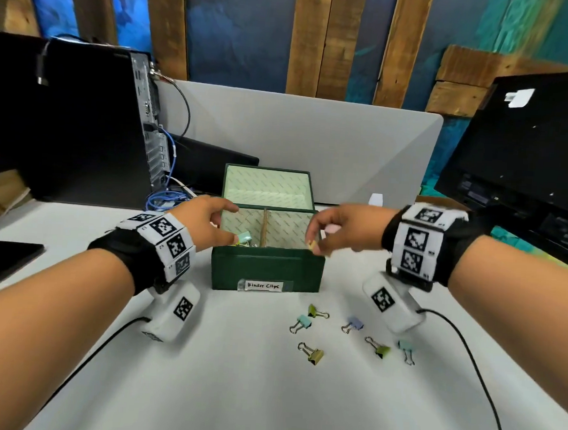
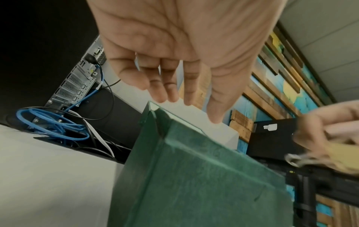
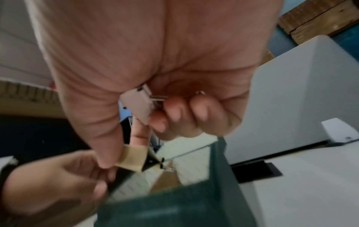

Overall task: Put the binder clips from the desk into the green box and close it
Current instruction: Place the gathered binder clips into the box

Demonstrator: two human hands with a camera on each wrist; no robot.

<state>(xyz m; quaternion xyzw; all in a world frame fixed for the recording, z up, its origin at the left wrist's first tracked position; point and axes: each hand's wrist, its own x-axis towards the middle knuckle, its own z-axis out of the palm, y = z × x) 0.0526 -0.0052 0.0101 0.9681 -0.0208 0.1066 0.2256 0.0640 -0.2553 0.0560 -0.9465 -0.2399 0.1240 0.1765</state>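
Observation:
The green box [image 1: 266, 270] stands open in the middle of the desk, its lid upright at the back and a divider inside. My left hand [image 1: 233, 223] hovers over the left compartment with relaxed fingers [image 2: 186, 98] and holds nothing. A mint binder clip [image 1: 244, 237] sits just off its thumb, above other clips in the box. My right hand [image 1: 311, 239] is at the box's front right corner. It pinches a yellow binder clip [image 3: 134, 158] between thumb and forefinger, and its curled fingers hold a pink binder clip [image 3: 139, 104] against the palm. Several binder clips [image 1: 314, 353] lie on the desk in front.
A black computer tower [image 1: 82, 119] with blue cables [image 1: 167, 201] stands at the left, and a monitor [image 1: 529, 146] at the right. A grey divider panel [image 1: 314, 133] runs behind the box. A dark flat device [image 1: 0, 264] lies at the left edge.

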